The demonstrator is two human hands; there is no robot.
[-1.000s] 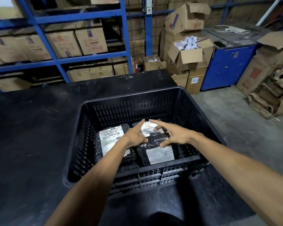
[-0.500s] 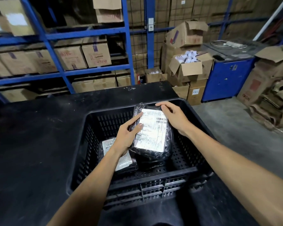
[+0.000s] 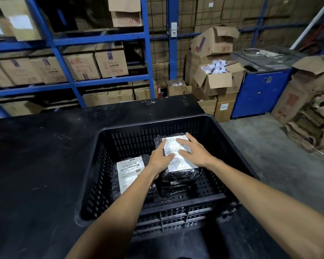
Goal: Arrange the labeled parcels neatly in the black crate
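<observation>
A black slatted crate (image 3: 238,152) stands on a black table. On its floor at the left lies a black-wrapped parcel (image 3: 129,174) with its white label up. To its right a second labeled parcel (image 3: 178,161) lies flat on top of another black parcel (image 3: 176,189). My left hand (image 3: 160,159) rests flat on the top parcel's left edge, fingers spread. On the label's right side my right hand (image 3: 193,152) lies palm down with the fingers apart. Neither hand grips the parcel.
The black table (image 3: 36,165) stretches left and behind the crate. Blue shelving (image 3: 108,81) with cardboard boxes stands behind it. Open cartons (image 3: 219,79), a blue cabinet (image 3: 260,94) and flattened cardboard (image 3: 310,124) line the concrete floor at right.
The parcel that both hands held tilted above the crate now lies flat on the right-hand stack. My hands have gone from gripping its edges to resting on top.
</observation>
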